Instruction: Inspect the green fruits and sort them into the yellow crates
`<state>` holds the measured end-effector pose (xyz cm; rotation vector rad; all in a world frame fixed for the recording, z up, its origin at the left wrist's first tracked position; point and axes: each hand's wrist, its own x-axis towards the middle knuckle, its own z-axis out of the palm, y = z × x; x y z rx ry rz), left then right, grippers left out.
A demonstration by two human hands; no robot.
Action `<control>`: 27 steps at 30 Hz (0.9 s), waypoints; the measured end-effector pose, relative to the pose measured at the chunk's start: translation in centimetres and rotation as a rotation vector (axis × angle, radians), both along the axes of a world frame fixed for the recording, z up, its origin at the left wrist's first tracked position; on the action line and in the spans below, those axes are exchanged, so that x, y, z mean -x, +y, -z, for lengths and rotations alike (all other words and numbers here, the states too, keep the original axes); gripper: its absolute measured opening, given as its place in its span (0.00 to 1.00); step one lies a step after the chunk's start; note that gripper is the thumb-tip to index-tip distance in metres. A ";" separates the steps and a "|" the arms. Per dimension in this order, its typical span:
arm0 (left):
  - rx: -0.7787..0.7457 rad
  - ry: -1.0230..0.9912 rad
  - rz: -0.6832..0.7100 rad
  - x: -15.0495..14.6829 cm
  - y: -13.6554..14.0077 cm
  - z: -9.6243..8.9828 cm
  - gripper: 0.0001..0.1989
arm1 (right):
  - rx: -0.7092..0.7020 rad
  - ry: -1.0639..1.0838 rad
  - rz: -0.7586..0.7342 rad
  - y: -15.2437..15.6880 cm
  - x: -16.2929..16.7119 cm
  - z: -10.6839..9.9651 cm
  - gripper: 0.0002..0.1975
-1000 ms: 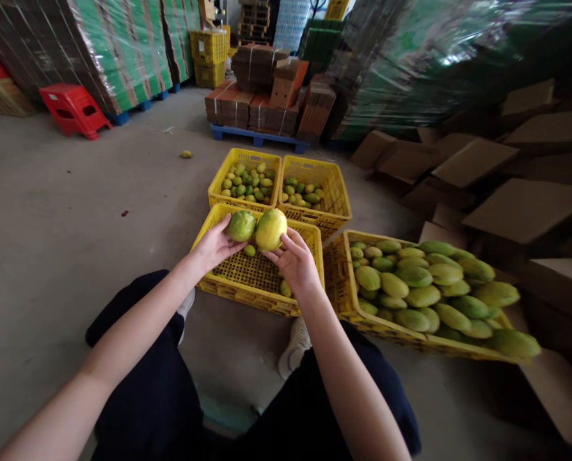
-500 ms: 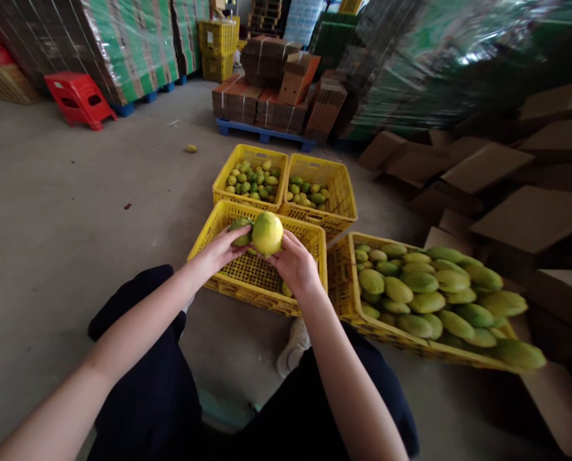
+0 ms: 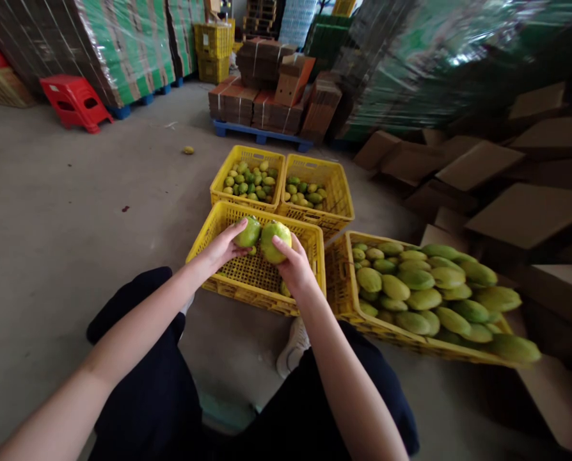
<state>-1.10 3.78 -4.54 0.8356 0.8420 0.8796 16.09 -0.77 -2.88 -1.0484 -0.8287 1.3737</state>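
Far left: a red stool (image 3: 76,102) stands on the floor, with a loose fruit (image 3: 187,150) to its right. The rear left crate (image 3: 262,155) holds green and yellow fruits.

Left hand (image 3: 228,244): partly closed around the left fruit (image 3: 248,232), thumb on top, fingers at the side and below. Compared with 0.5 s ago, more of this fruit shows and its visible face is greener.

Both held fruits are raised over the front crate (image 3: 247,296), side by side; contact between them cannot be confirmed. A few fruits lie inside that crate.

Right fruit (image 3: 270,248): it showed a yellow face 0.5 s ago; it now presents a greener face. This suggests turning in the grip, exposing another side for viewing. Neither unit has been set down.

Right hand (image 3: 297,266): curled around the right fruit, thumb across the near face; the far fingers are hidden.

Continuing right: the rear right crate (image 3: 336,192) is partly filled; the right crate (image 3: 336,272) is heaped with larger, longer fruits.
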 end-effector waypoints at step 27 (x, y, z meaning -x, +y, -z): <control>0.287 0.298 0.397 -1.0 -6.3 7.1 0.15 | 0.258 0.328 0.188 0.0 -4.8 -3.1 0.13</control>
